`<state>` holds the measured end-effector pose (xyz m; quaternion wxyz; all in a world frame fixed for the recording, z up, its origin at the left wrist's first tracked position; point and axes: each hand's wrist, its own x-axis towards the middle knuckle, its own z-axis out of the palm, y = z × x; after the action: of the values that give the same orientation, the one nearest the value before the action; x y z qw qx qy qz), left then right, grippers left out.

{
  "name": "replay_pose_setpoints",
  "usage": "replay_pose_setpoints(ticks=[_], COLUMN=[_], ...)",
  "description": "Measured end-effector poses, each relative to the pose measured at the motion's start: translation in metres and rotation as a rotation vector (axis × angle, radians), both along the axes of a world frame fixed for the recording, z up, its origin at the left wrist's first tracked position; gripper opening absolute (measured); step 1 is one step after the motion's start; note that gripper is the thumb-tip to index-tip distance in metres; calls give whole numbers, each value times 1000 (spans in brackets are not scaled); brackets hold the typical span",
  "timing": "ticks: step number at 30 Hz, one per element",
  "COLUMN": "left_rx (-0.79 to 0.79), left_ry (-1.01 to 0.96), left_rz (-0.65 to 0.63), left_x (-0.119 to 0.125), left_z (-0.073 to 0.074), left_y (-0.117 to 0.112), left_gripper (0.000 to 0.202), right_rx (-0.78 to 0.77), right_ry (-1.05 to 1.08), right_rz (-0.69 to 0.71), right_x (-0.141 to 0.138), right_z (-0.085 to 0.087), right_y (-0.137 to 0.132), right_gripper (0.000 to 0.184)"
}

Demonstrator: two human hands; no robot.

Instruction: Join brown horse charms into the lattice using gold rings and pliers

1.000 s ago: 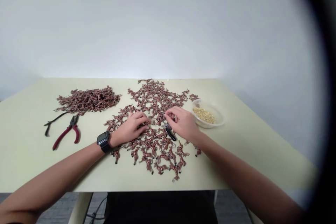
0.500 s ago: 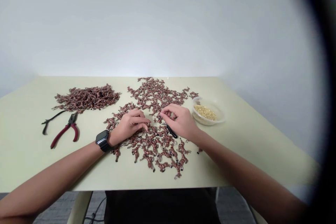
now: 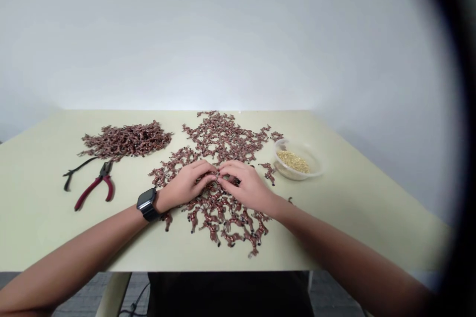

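Both hands rest on a spread of small brown horse-shaped charms (image 3: 219,146) in the middle of a pale green table (image 3: 353,208). My left hand (image 3: 188,183), with a black watch (image 3: 148,203) on its wrist, has its fingers curled and pinched at the tips. My right hand (image 3: 243,183) meets it fingertip to fingertip, also pinched. Whatever the fingers hold between them is too small to make out. The black-handled tool seen earlier under my right hand is hidden.
A second heap of the same brown charms (image 3: 126,139) lies at the back left. Red-handled pliers (image 3: 94,185) and a black-handled tool (image 3: 76,171) lie to the left. A clear bowl (image 3: 297,163) of small golden bits stands to the right.
My right hand has moved left and closed in on my left hand until the fingertips meet. The black-handled tool it held is no longer visible.
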<state>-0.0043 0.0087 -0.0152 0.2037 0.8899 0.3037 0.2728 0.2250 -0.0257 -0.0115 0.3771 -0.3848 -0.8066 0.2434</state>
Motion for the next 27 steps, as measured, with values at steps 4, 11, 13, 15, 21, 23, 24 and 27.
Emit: replay_pose_setpoints(ticks=[4,11,13,15,21,23,24,27], left_rx=[-93,-237,-251,-338,-665,-706,-720,-733], left_ry=[-161,-352,-385,-405,-384,-381,-382,-368], left_rz=[103,268,255,212,92,93,92,79], left_x=[0,-1,-1,-2,5,9,11,14], left_z=[0,-3,-1,1,6,7,7,7], left_y=[0,8,8,6,-11,-16,-19,-24], left_gripper=[21,23,22,24,34,35,35,33], right_rx=[-5,96,114,127,151,146,142,115], right_ry=[-4,54,82,106,179,196,204,220], right_rz=[3,-72,-79,-95,-138,-132,-130,-118], right_x=[2,0,0,1,0,-2,-3,-6], right_z=[0,5,5,4,4,6,6,7], right_y=[0,-1,-1,-1,-3,-5,-6,-8], right_gripper=[13,10,11,11,10,10,9,9])
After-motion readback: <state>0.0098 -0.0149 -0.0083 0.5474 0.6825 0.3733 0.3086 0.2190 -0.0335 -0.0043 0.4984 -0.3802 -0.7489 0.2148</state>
